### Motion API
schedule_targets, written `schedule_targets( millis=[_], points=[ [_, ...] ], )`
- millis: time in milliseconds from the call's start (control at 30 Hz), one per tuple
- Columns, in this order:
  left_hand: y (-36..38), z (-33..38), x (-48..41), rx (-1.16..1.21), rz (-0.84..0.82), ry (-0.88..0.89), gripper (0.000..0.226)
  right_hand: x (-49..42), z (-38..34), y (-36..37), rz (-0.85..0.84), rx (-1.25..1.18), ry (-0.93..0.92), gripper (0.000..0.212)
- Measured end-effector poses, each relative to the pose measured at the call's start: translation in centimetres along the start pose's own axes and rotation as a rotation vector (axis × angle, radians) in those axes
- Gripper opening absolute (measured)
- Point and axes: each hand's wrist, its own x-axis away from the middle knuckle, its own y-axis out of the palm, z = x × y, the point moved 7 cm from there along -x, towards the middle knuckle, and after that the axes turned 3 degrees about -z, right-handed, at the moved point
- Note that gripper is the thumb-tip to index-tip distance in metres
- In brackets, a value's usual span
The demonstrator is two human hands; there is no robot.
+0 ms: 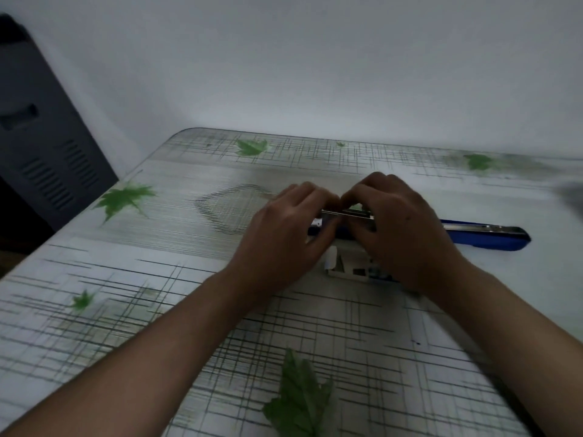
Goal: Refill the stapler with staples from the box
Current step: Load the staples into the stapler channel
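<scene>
Leaf-printed table [315, 342] fills the lower frame. At centre, the left hand [284, 234] and right hand [407, 234] each keep a narrow grip on a thin metal strip [347, 212], probably staples. It sits over the opened blue stapler [485, 236], with the box [347, 270] just below. Loading seems underway; next, the strip needs seating squarely in the channel.

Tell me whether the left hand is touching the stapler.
Touching. The head view shows the left hand with its fingertips curled onto the metal rail of the stapler, with no gap between them.

Two hands [284, 238] [407, 234], one blue stapler [489, 238], one staple box [347, 270], one table [142, 253].
</scene>
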Motion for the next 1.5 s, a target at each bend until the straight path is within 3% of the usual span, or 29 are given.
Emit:
schedule_targets(
  millis=[167,400,600,1100,1400,1500],
  points=[
    [0.5,0.3,0.4,-0.012,-0.115,0.004,0.019,1.3,0.3,0.3,-0.100,-0.098,0.032,0.021],
    [1.7,-0.8,0.7,-0.057,-0.358,0.046,0.036,2.0,0.6,1.4,-0.194,-0.125,0.045,0.006],
    [2.9,-0.8,1.4,-0.057,-0.457,0.043,0.044,2.0,0.7,1.9,-0.263,-0.129,0.075,0.026],
    [2.9,-0.8,1.4,-0.013,-0.432,0.001,0.038,1.7,1.0,2.6,-0.346,-0.115,0.145,0.026],
    [2.8,-1.9,1.3,0.044,-0.427,-0.034,0.033,1.6,1.0,2.6,-0.396,-0.148,0.123,0.008],
    [3.0,-1.9,1.3,0.047,-0.437,-0.035,0.035,1.5,0.8,2.4,-0.377,-0.178,0.098,0.018]
  ],
)
